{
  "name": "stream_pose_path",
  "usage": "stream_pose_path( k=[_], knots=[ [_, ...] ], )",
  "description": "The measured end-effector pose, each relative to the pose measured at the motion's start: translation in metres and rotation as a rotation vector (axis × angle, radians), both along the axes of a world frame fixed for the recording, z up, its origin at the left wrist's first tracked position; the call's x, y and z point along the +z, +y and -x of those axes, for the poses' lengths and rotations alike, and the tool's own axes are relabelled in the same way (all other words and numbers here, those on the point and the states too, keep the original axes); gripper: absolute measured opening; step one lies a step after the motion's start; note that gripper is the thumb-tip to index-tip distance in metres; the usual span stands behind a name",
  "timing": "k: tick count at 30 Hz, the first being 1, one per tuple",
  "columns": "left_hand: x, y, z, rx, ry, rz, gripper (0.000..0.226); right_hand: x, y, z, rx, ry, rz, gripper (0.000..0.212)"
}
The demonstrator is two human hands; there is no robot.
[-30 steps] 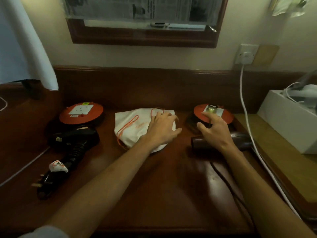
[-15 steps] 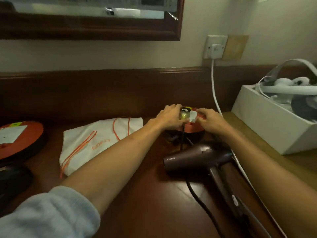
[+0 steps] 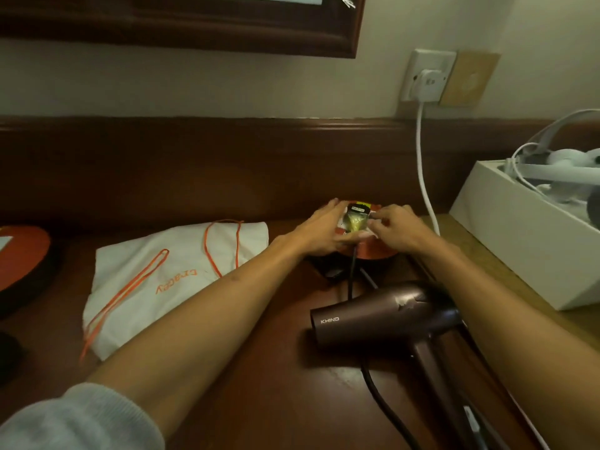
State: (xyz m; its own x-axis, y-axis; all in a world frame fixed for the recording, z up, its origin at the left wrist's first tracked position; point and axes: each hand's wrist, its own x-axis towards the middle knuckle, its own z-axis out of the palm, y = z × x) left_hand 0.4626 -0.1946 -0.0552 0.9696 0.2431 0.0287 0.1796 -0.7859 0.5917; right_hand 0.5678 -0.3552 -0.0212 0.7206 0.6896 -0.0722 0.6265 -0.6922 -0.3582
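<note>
Two hands work the plug (image 3: 356, 220) atop the red reel (image 3: 373, 253) at the counter's (image 3: 259, 368) back: we press the left hand (image 3: 319, 230) flat on the reel to steady it, while the right hand (image 3: 397, 230), fingers curled on the plug, should move it straight, never tugging the cord (image 3: 352, 271).

My left hand (image 3: 319, 233) & right hand (image 3: 397, 230) hide most of the round orange-topped cable reel (image 3: 376, 251), centre frame; both grips unclear.

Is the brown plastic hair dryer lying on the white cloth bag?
No, the hair dryer lies on the wooden desk, beside the bag.
</note>
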Motion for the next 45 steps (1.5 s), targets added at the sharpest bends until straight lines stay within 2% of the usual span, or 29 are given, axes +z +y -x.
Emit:
stream_pose_path(
  k=[1, 3, 5, 8, 12, 14, 16, 20, 23, 27, 29, 32, 39, 42, 45],
  knots=[
    [0.002, 0.001, 0.007, 0.012, -0.022, 0.065, 0.097, 0.003, 0.003, 0.000, -0.031, 0.052, -0.059, 0.067],
    [0.000, 0.005, 0.019, 0.035, -0.016, 0.105, 0.097, 0.007, 0.010, 0.002, -0.080, 0.139, -0.164, 0.068],
    [-0.008, 0.009, 0.026, 0.032, 0.043, 0.016, 0.106, 0.008, 0.019, 0.004, -0.117, 0.184, -0.183, 0.065],
    [-0.017, 0.010, 0.030, 0.043, 0.076, -0.070, 0.114, 0.009, 0.033, 0.009, -0.151, 0.125, -0.112, 0.075],
    [-0.014, 0.007, 0.030, 0.061, 0.072, -0.128, 0.113, 0.014, 0.044, 0.015, -0.186, -0.035, -0.098, 0.051],
    [-0.012, 0.007, 0.030, 0.066, 0.080, -0.134, 0.113, 0.018, 0.046, 0.014, -0.176, -0.044, -0.096, 0.044],
    [-0.010, 0.005, 0.031, 0.070, 0.081, -0.120, 0.112, 0.022, 0.046, 0.010, -0.173, -0.009, -0.088, 0.044],
    [-0.006, 0.005, 0.032, 0.081, 0.053, -0.053, 0.111, 0.035, 0.044, 0.011, -0.195, 0.067, -0.201, 0.051],
    [-0.002, 0.013, 0.039, 0.136, -0.010, 0.118, 0.096, 0.042, 0.038, 0.022, -0.092, 0.130, -0.211, 0.056],
    [0.009, 0.041, 0.070, 0.355, -0.158, 0.322, 0.070, 0.029, 0.047, 0.056, 0.072, 0.155, -0.182, 0.068],
    [0.018, 0.049, 0.094, 0.419, -0.195, 0.347, 0.060, 0.015, 0.062, 0.072, 0.101, 0.092, -0.122, 0.073],
    [0.036, 0.044, 0.130, 0.455, -0.218, 0.310, 0.052, -0.005, 0.082, 0.093, 0.145, -0.023, -0.043, 0.069],
    [0.044, -0.004, 0.179, 0.413, -0.233, 0.263, 0.039, -0.013, 0.084, 0.119, 0.142, -0.075, -0.048, 0.067],
    [0.029, -0.038, 0.186, 0.341, -0.214, 0.173, 0.035, -0.004, 0.052, 0.125, 0.101, -0.059, -0.257, 0.056],
    [0.012, -0.074, 0.186, 0.175, -0.122, 0.214, 0.050, 0.001, -0.005, 0.127, 0.012, -0.106, -0.376, 0.038]
  ],
)
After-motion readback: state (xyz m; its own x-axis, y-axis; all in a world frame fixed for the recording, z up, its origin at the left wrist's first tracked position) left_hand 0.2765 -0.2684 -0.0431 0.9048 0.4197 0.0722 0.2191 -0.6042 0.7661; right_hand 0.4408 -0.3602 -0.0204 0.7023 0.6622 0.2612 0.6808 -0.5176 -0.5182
